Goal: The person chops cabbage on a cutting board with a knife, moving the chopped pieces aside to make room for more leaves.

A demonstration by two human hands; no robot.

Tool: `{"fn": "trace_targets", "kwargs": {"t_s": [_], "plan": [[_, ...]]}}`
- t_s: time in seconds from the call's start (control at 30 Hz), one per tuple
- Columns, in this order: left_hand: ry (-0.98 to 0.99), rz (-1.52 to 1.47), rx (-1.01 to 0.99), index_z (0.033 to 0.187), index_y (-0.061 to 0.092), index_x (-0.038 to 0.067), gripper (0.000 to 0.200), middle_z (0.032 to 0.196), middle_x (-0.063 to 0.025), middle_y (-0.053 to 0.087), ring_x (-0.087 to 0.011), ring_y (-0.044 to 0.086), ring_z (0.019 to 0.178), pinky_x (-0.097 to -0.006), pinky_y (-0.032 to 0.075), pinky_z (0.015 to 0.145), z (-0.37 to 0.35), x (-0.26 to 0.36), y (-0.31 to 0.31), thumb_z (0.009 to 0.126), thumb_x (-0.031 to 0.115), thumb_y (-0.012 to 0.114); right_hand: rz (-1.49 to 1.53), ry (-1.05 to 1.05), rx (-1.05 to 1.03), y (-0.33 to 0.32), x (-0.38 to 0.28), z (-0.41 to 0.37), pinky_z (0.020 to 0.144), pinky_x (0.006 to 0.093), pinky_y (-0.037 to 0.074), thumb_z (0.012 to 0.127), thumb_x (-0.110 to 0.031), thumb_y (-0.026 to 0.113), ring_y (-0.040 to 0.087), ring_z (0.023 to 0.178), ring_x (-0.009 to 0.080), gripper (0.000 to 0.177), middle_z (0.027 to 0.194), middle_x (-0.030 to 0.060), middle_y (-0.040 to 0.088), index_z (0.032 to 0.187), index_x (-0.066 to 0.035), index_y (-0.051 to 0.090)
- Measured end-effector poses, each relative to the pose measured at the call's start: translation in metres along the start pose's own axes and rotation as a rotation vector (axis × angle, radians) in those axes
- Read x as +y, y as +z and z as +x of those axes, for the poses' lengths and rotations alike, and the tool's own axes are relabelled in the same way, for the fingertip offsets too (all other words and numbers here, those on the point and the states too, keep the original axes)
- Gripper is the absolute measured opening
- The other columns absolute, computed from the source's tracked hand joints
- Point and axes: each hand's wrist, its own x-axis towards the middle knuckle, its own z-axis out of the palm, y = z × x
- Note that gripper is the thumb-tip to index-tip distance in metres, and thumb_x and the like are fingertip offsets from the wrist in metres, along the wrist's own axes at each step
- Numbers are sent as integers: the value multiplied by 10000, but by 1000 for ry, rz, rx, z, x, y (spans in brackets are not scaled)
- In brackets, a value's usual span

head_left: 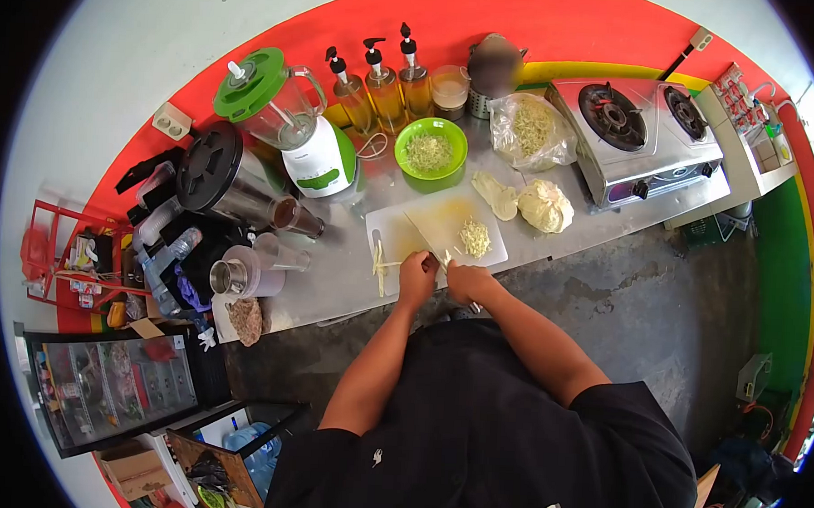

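Note:
My left hand (417, 274) presses down on a pale strip of cabbage (386, 265) at the near edge of the white cutting board (408, 227). Close beside it, my right hand (465, 280) grips a knife (446, 258) whose blade meets the board between the two hands. A small heap of shredded cabbage (474, 238) lies on the board's right side. Beyond the board rest a cabbage chunk (545, 206) and a loose cabbage leaf (496, 195).
A green bowl (414, 164) of shreds, a plastic bag (530, 132) of shreds, three pump bottles (383, 85), a green-lidded blender (290, 122), a second blender jar (224, 173) and cups stand on the counter. A two-burner stove (640, 128) sits at right.

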Motion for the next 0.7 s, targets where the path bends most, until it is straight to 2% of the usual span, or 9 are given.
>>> {"fn": "trace_targets", "kwargs": {"t_s": [0.07, 0.1, 0.17, 0.3, 0.4, 0.5, 0.57, 0.7], "plan": [[23, 115, 36, 826, 640, -26, 50, 758, -177, 600, -297, 624, 670, -384, 488, 630, 0, 3, 0, 803, 19, 638, 122, 148, -173, -27, -19, -24, 818, 460, 555, 885, -132, 579, 709, 989, 377, 378, 1063, 279, 696, 1181, 65, 453], [23, 113, 35, 826, 640, -26, 50, 758, -177, 600, -297, 624, 670, -384, 488, 630, -1, 3, 1, 803, 19, 638, 123, 150, -173, -19, -18, -20, 818, 460, 555, 885, -132, 579, 709, 989, 377, 378, 1063, 279, 696, 1181, 65, 453], [-17, 85, 58, 810, 631, -29, 49, 756, -180, 596, -300, 622, 669, -386, 488, 630, -2, 2, 2, 804, 20, 634, 70, 142, -51, 2, -12, -10, 896, 459, 534, 867, -118, 611, 686, 1070, 376, 413, 1137, 246, 691, 1218, 63, 492], [-21, 59, 45, 802, 626, -32, 53, 756, -182, 594, -305, 619, 668, -390, 485, 627, -3, 7, 0, 804, 20, 636, 63, 117, -56, -6, -12, -8, 893, 454, 536, 873, -121, 599, 685, 1070, 382, 417, 1133, 252, 691, 1229, 66, 489], [-15, 58, 41, 803, 627, -32, 53, 758, -179, 597, -303, 622, 668, -388, 487, 629, -3, 7, 0, 800, 19, 641, 66, 131, -98, -13, -15, -14, 901, 495, 521, 892, -164, 595, 678, 1069, 395, 371, 1110, 278, 685, 1173, 42, 465], [13, 110, 80, 812, 637, -32, 54, 755, -175, 599, -296, 627, 667, -382, 490, 630, -4, 7, 2, 803, 21, 643, 124, 152, -152, -16, -17, -22, 839, 483, 549, 893, -159, 597, 705, 996, 384, 360, 1078, 267, 695, 1158, 43, 461], [-8, 60, 64, 820, 648, -30, 65, 751, -175, 598, -299, 628, 667, -387, 491, 632, -4, 4, 2, 811, 34, 642, 66, 132, -36, -4, -12, -12, 910, 462, 531, 863, -111, 607, 681, 1088, 367, 428, 1139, 242, 693, 1233, 65, 485], [4, 2, 51, 818, 656, -32, 79, 752, -178, 599, -302, 629, 669, -391, 492, 635, -4, 9, -1, 817, 45, 638, 84, 129, -143, -29, -20, -18, 918, 463, 526, 878, -122, 589, 680, 1089, 369, 410, 1140, 245, 691, 1230, 60, 486]]}}
